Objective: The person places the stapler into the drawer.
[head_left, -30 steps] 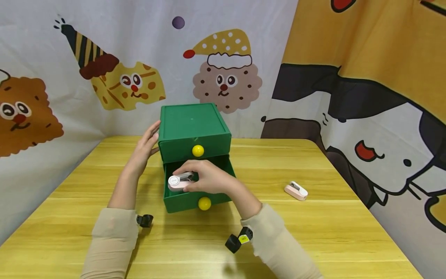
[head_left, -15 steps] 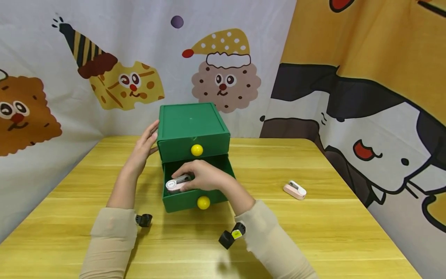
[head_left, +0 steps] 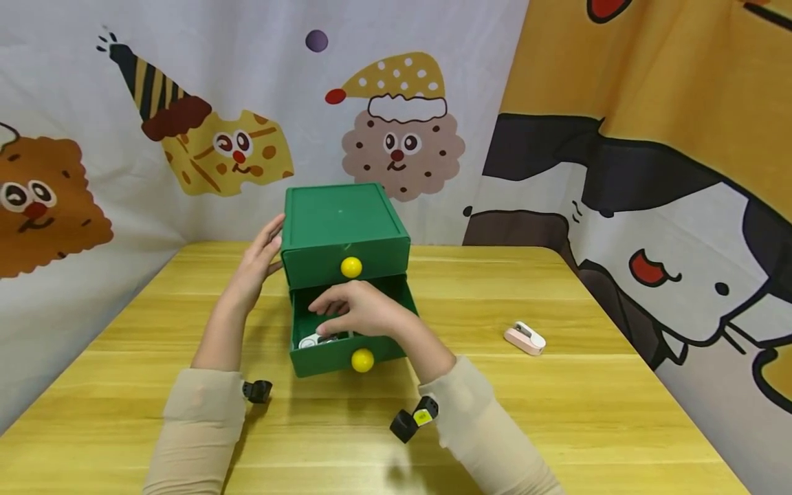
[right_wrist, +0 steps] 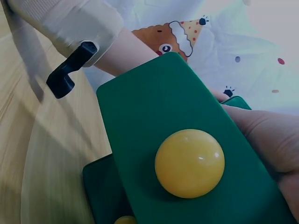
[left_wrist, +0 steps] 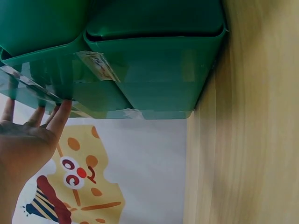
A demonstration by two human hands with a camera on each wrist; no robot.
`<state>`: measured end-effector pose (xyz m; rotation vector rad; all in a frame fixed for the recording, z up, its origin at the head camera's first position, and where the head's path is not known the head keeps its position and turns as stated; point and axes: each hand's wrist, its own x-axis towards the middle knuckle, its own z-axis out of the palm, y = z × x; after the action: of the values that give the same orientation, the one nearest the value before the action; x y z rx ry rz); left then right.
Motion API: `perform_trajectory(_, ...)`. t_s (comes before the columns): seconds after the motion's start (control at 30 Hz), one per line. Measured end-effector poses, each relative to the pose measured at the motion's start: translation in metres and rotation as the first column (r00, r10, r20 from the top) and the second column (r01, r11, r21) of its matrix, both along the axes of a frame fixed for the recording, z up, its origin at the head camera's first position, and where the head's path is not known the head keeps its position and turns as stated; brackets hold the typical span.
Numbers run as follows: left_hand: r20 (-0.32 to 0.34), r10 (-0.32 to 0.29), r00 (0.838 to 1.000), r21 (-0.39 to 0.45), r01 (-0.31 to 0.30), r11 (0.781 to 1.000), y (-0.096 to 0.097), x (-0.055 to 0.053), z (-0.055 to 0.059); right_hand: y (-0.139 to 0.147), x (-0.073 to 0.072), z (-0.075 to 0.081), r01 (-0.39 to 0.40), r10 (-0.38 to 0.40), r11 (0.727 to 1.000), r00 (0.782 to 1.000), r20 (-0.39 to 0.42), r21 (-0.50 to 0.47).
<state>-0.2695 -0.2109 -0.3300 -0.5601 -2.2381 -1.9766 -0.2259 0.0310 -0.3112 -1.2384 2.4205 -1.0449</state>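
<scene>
A green two-drawer cabinet (head_left: 340,216) stands on the table with its lower drawer (head_left: 324,359) pulled out. Inside that drawer, close behind the front wall, lies a small pink-and-white stapler (head_left: 308,341), partly hidden by the wall and my right hand. My right hand (head_left: 365,309) hovers over the drawer, thumb and fingers apart, holding nothing. With straight fingers, my left hand (head_left: 249,268) touches the cabinet's left side; in the left wrist view its fingertips (left_wrist: 65,105) meet the green wall. The right wrist view is filled by the drawer front with its yellow knob (right_wrist: 189,163).
A second pink-and-white stapler (head_left: 525,338) lies on the wooden table (head_left: 581,405), right of the cabinet. The upper drawer, with its yellow knob (head_left: 351,267), is closed. A curtain printed with cartoons (head_left: 247,62) hangs behind the table.
My right hand has lowered the stapler into the drawer and let go of it; its fingers have lifted and spread. My left hand stays against the cabinet.
</scene>
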Motion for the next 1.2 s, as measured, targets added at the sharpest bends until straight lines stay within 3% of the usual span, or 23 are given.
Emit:
perform_trajectory(0.2, -0.018, 0.010, 1.000, -0.006, -0.010, 1.000, 0.002, 0.001, 0.001, 0.007, 0.005, 0.006, 0.027, -0.028, 0.999, 0.999, -0.035, -0.036)
perform_trajectory(0.37, -0.017, 0.019, 1.000, 0.000, -0.019, 1.000, 0.002, 0.001, 0.002, 0.017, 0.017, 0.010, 0.038, -0.055, 0.990, 0.991, -0.121, -0.136)
perform_trajectory(0.53, -0.014, 0.026, 1.000, -0.004, -0.026, 1.000, 0.001, 0.000, 0.003, 0.026, 0.029, 0.009, 0.040, -0.101, 0.963, 0.971, -0.217, -0.268)
perform_trajectory(0.8, 0.000, 0.022, 1.000, -0.005, -0.022, 1.000, 0.000, -0.001, 0.002, 0.038, 0.044, -0.001, 0.045, -0.182, 0.909, 0.937, -0.298, -0.415)
perform_trajectory(0.97, -0.007, 0.023, 1.000, 0.003, -0.023, 1.000, 0.000, -0.002, 0.001, 0.046, 0.051, -0.009, 0.049, -0.218, 0.894, 0.916, -0.338, -0.444)
perform_trajectory(1.2, -0.003, 0.013, 1.000, 0.000, -0.013, 1.000, 0.000, -0.001, 0.002, 0.055, 0.060, -0.025, 0.040, -0.226, 0.908, 0.885, -0.408, -0.417)
